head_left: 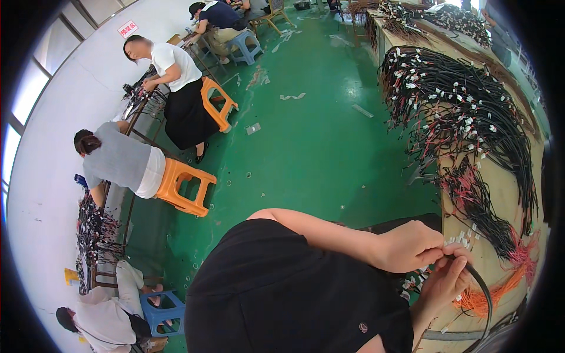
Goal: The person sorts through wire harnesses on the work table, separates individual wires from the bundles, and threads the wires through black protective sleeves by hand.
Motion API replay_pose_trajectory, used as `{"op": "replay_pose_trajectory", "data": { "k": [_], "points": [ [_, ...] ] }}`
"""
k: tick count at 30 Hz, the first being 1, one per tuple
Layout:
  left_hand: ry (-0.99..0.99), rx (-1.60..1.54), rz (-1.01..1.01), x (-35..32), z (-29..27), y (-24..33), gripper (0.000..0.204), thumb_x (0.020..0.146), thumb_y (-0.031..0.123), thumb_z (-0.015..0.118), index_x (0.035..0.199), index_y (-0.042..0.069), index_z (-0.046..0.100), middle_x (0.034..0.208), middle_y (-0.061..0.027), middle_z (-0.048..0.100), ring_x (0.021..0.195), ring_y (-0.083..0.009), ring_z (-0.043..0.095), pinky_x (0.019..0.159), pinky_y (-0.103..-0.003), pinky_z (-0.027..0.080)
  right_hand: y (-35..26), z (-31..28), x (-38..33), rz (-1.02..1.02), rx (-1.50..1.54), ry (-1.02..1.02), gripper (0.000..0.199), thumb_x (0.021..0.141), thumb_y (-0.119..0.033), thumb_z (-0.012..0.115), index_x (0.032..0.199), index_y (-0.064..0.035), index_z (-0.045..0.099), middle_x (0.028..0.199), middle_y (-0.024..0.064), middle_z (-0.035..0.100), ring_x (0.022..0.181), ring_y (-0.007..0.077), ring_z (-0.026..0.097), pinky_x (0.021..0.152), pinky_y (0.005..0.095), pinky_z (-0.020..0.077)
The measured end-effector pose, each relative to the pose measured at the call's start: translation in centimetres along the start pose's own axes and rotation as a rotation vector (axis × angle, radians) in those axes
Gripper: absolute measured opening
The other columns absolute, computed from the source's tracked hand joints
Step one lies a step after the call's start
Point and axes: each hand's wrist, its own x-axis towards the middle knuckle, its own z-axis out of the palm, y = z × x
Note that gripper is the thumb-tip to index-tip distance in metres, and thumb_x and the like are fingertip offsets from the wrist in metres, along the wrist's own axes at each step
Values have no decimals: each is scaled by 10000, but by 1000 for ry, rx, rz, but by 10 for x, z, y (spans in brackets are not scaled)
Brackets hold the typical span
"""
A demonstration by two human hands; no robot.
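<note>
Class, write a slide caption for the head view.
Left hand and right hand hold a black cable near wire harnesses.

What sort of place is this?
Probably a cable-assembly workshop: bundled black wires lie on a bench, people on plastic stools line the wall, and a black cable is being handled.

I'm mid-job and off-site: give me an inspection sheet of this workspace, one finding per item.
Surface: pale tan worktop at the picture's right, largely covered by wiring.
Job's things: thick black flexible cable, arcing toward the picture's lower edge.
Clutter: pale flat scraps on the glossy green floor.
Grippers: bare right hand pinches the cable; bare left hand is curled beside it, its exact grip unclear.
Cables: large heap of black cables with white ends, bright orange wires and pinkish-red strands on the worktop.
Surroundings: several co-workers along a white wall; orange plastic stools and blue plastic stools.
</note>
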Motion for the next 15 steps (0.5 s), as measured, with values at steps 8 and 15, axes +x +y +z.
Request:
{"op": "replay_pose_trajectory", "data": {
  "k": [8,15],
  "points": [
    [3,6,-23,3,11,-9,88,753,57,517,691,3,483,601,-151,498,567,-335,497,492,-374,380,6,-7,-3,13,-13,68,182,888,-153,418,813,-1,488,866,54,475,558,47,323,508,168,267],
    [-61,-19,-263,1,11,-19,166,799,148,497,745,-7,517,623,-167,509,568,-325,507,513,-368,389,13,-4,-3,241,-29,83,147,864,-139,457,813,-10,506,825,37,475,564,32,352,480,135,273]
  ]
}}
